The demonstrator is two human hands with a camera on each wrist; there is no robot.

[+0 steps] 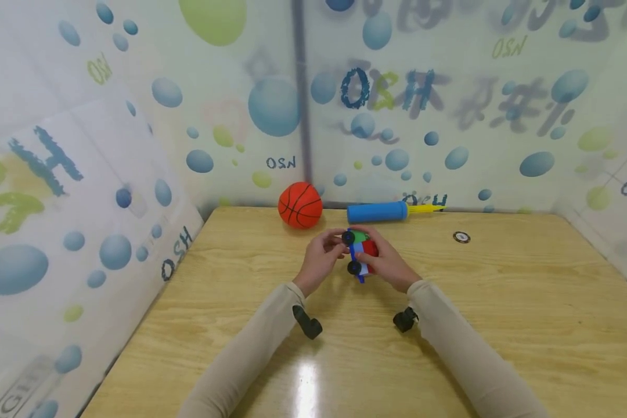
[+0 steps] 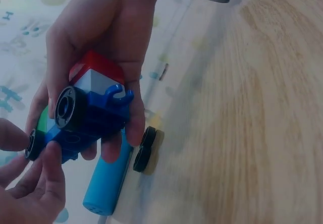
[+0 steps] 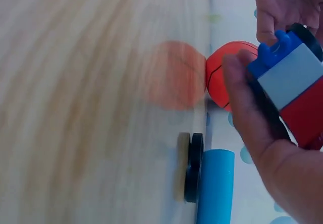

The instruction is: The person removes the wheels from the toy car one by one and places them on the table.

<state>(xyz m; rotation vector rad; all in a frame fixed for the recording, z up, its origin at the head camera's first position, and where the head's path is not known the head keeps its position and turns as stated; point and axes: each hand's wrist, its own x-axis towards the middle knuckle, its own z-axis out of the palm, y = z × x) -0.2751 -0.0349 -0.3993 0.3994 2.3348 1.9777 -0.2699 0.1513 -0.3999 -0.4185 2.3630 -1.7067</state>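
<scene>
- Holding a toy car of plastic blocks (image 1: 361, 255), blue at the base with red, white and green parts and black wheels, both hands keep it above the middle of the light wooden table (image 1: 501, 325).
- The right hand (image 1: 389, 264) wraps its curled fingers (image 2: 132, 123) around the red and white body of the car and carries it from the side.
- The left hand (image 1: 321, 258) touches the front black wheel (image 2: 34, 144) with thumb and fingertips bent around it, like a light pinch.
- The car is turned on its side, so its wheels look toward the left hand.
- Behind the hands, an orange rubber basketball (image 1: 300, 204) lies near the wall, and just beside it lies a blue cylinder pump with a yellow tip (image 1: 381, 212).
- A small black round disc (image 1: 461, 237) lies on the table to the right, well apart from the car.
- Beige sleeves (image 1: 261, 342) cover both forearms.
</scene>
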